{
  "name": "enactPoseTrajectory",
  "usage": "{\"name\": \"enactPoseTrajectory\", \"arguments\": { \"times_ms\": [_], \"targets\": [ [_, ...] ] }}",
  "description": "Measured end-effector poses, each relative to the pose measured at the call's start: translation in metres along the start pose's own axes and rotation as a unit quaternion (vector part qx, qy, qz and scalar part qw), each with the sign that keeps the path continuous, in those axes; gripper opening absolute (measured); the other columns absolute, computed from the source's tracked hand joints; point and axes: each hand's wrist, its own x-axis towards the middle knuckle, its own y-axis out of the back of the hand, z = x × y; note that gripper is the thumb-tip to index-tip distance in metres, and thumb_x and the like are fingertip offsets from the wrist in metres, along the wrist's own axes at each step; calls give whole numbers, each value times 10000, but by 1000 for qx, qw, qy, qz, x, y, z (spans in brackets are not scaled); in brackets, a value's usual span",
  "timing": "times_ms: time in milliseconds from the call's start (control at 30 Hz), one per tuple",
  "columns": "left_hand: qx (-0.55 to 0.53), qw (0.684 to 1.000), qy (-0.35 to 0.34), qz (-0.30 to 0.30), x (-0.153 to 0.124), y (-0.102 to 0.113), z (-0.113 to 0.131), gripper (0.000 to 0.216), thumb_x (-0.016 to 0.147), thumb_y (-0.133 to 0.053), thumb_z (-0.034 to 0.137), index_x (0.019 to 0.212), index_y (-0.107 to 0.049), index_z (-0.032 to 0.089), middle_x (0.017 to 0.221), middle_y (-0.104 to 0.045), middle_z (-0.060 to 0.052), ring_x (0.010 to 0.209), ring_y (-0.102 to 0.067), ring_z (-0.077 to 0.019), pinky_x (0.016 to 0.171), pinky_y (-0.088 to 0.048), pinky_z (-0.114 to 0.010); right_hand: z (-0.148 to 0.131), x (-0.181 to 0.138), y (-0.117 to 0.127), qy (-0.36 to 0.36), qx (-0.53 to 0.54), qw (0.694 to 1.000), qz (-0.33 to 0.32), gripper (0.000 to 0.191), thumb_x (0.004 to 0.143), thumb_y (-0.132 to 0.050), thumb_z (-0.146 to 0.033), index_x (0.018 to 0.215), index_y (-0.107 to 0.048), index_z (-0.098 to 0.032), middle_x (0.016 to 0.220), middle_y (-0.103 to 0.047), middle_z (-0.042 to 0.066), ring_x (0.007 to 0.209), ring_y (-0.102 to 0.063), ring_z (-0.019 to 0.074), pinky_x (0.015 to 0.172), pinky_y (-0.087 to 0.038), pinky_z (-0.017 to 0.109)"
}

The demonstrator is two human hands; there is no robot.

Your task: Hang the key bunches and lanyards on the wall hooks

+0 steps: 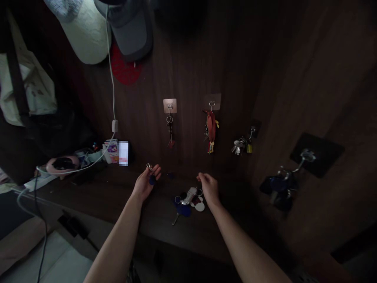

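Note:
My left hand [145, 183] holds a small dark blue fob [152, 180] with a metal snap clasp [149, 168] sticking up past the fingers. My right hand [209, 188] hangs loosely curled with nothing visible in it, just right of and above a heap of keys and fobs [186, 201]. The heap lies on a dark wooden shelf [153, 212] and includes a blue fob, a white tag and a metal key. Neither hand touches the heap.
Adhesive wall hooks [170, 106] hold bunches of keys on the dark wood wall, one with a red strap [211, 131]. More keys hang to the right. A white cable, power strip, and small boxes sit at the shelf's left.

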Motion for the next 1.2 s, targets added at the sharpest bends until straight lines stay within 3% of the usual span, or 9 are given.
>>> {"name": "enactPoseTrajectory", "arguments": {
  "times_ms": [133,400,600,833,1200],
  "targets": [
    [33,999,30,-23,-3,-2,-2,157,880,-454,199,836,-593,140,1009,-665,-111,863,-658,-171,845,-494,-346,-3,-2,0,30,-23,999,-5,350,777,-470,-475,592,-587,-202,652,-671,51,666,-603,202,627,-405,288],
    [131,974,120,-143,-11,-2,-12,125,828,-557,235,884,-595,131,923,-689,-118,767,-674,-188,803,-507,-368,-24,-16,-4,206,-188,959,-48,325,851,-436,-401,629,-599,-229,694,-647,26,771,-558,195,748,-355,310],
    [184,951,168,-185,-15,-2,-13,189,798,-602,288,894,-586,125,926,-688,-134,715,-673,-179,668,-526,-298,-27,-19,-5,236,-209,946,-80,236,870,-435,-332,800,-642,-242,812,-673,23,823,-563,195,772,-352,321],
    [244,914,222,-238,-19,-5,-21,284,776,-623,341,935,-587,108,802,-688,-118,568,-643,-141,542,-504,-242,-37,-28,-10,296,-176,920,-185,216,867,-484,-308,1032,-621,-294,922,-662,9,902,-554,179,819,-355,328],
    [240,900,237,-277,-18,-5,-24,282,791,-601,346,925,-618,98,778,-692,-128,566,-650,-156,552,-501,-254,-35,-29,-16,301,-143,912,-241,166,864,-496,-328,926,-647,-297,886,-687,-9,880,-575,175,802,-374,332]
  ]
}}
